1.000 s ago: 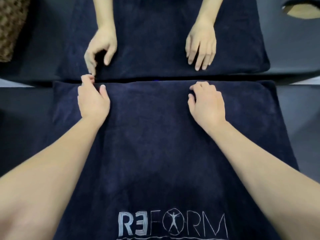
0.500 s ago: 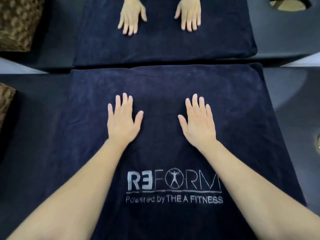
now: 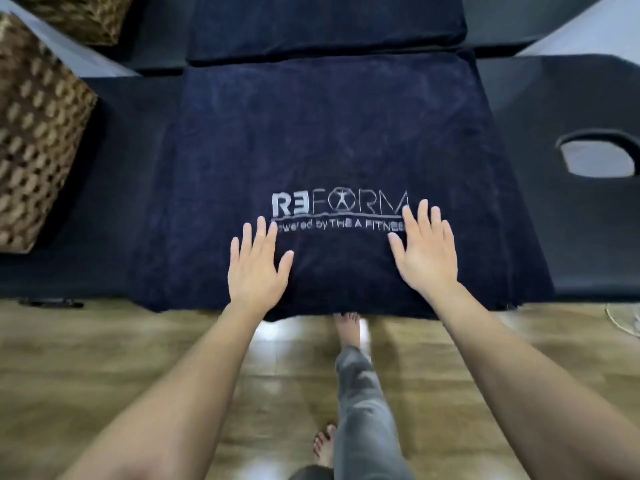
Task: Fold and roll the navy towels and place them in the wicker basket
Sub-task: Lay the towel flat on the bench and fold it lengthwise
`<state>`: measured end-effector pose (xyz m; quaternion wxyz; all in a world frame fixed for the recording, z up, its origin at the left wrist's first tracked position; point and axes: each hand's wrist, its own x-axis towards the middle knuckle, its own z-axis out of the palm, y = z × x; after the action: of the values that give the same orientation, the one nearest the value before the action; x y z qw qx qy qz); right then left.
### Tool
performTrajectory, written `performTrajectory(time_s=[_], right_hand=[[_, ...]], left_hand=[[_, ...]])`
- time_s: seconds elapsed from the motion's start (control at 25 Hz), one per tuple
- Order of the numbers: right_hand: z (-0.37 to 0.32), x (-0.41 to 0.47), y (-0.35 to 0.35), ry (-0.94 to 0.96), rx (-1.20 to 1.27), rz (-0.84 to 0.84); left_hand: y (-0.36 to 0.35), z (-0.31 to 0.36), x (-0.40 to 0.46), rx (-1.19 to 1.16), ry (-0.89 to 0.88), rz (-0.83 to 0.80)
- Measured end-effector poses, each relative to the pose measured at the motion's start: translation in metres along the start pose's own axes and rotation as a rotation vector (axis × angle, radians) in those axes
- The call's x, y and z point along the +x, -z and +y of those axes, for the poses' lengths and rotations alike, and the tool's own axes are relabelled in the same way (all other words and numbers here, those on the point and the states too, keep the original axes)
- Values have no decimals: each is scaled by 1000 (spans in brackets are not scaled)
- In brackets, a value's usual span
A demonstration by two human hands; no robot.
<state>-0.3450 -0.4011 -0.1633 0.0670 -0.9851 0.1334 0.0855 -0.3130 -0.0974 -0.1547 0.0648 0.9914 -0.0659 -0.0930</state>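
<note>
The navy towel (image 3: 332, 161) lies flat across the black massage table (image 3: 571, 237), from the far edge to the near edge, where it hangs over a little. White letters sit on it near the near edge. Both hands lie flat on the towel with fingers spread out. The left hand (image 3: 258, 268) rests just below the letters, and the right hand (image 3: 424, 252) covers the end of them. Neither hand pinches anything.

The towel looks soft, thick and floppy. It is probably light, and it will bend and sag when lifted. It is not slippery and cannot break. The best places to take hold look like the two near corners or the near edge, one hand on each side, so the fold stays straight. For rolling, flat palms can push it along.

A wicker basket (image 3: 38, 140) stands at the left end of the table, near the towel but not touching it. A second one (image 3: 86, 15) stands beyond it, on another dark table. A second navy towel (image 3: 325, 26) lies there too, just past the far edge. An oval hole (image 3: 597, 161) opens in the table on the right. Nothing sits on top of the towel but the hands, so nothing seems to block folding. Below is a wooden floor (image 3: 104, 358), with bare feet (image 3: 348, 327).
</note>
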Motion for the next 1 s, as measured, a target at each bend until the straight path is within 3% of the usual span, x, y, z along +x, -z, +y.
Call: performTrajectory(time_s=[0.2,0.28,0.36,0.44,0.52,0.6,0.68,0.88,1.0], right_hand=[[57,-78,-5,-112,51,-4],[79,-95,0,-150,82,-49],[94,-104,9,-158,113,-84],[102,-106,21,-167,157,-82],[114,-102,30,-236,297,-25],[128,-87,42,-380,486,24],[140,-67,49,-443,491,-26],[142,-16,55,-346,539,-170],[157,11,63,-278,472,-104]], left_hand=[[-14,-22,-88,-74,212,-67],[-13,-16,-101,-95,303,-146],[-8,5,-104,-87,327,-123],[-2,40,-106,-55,198,-20],[1,88,-110,-36,-45,60],[-6,138,-112,-8,-256,83],[-15,189,-105,41,-366,73],[-33,309,-82,141,-281,9],[-40,351,-71,175,-164,23]])
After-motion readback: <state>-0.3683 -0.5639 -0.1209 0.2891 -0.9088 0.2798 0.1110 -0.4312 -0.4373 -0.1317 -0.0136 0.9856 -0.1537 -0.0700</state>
